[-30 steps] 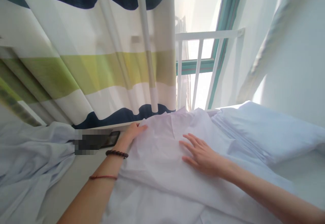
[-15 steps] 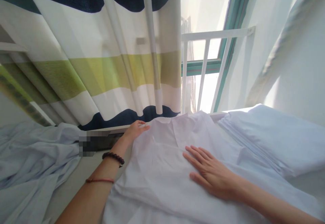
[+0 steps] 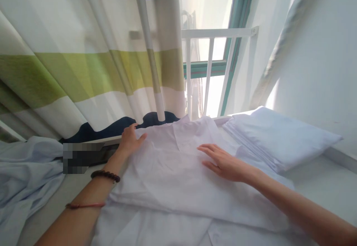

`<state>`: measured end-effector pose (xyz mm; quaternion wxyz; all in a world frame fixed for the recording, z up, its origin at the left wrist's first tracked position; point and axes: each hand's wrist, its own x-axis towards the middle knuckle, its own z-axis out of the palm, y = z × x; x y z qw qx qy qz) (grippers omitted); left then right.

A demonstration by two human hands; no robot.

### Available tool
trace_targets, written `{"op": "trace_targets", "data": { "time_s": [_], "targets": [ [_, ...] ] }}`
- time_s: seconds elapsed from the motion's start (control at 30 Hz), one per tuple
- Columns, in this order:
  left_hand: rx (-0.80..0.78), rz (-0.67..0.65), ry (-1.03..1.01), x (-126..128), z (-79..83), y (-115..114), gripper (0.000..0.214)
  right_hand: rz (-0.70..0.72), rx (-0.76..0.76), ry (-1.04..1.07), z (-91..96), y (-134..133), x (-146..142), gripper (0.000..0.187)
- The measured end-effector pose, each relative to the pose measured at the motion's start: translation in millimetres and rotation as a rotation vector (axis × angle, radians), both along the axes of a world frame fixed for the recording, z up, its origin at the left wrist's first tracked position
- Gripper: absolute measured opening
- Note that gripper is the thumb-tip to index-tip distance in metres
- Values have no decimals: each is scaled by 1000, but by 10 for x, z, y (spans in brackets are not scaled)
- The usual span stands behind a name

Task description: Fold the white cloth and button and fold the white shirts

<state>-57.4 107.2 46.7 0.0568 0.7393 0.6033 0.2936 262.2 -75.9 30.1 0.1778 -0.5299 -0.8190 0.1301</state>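
A white garment (image 3: 170, 171) lies spread flat on the bed, its collar end toward the window. My left hand (image 3: 129, 141) rests on its far left corner, fingers stretched out; a dark bead bracelet and a thin red cord are on that forearm. My right hand (image 3: 223, 162) lies flat on the cloth to the right of the middle, fingers spread. Neither hand holds anything.
A stack of folded white cloth (image 3: 276, 138) lies at the right by the wall. A crumpled pale blue sheet (image 3: 25, 179) lies at the left. A striped curtain (image 3: 83, 64) hangs behind, beside a white rail (image 3: 220, 33) and the window. A dark flat object (image 3: 107, 154) lies by my left wrist.
My left hand slid a little left along the far edge of the garment. My right hand stayed flat on the cloth. The view dropped and shifted slightly.
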Motion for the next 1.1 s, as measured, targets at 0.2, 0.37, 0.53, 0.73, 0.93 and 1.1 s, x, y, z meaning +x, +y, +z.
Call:
{"op": "trace_targets", "data": {
  "time_s": [0.2, 0.37, 0.53, 0.73, 0.93, 1.1],
  "targets": [
    [82, -21, 232, -22, -351, -610, 61, -273, -258, -89, 178, -468, 720, 32],
    [-193, -103, 461, -2, -518, -899, 73, -352, -402, -279, 206, -708, 934, 12],
    [-267, -62, 565, 53, -444, -781, 72, -369, -206, -408, 142, -590, 788, 16],
    [-278, -30, 581, 63, -344, -718, 71, -413, -92, -332, 199, -530, 744, 22],
    [-296, -31, 575, 31, -362, -714, 70, -401, -354, -17, 369, -701, 968, 42],
    [-297, -5, 596, 40, -379, -672, 69, -368, -597, -19, 462, -824, 1090, 54]
  ]
}}
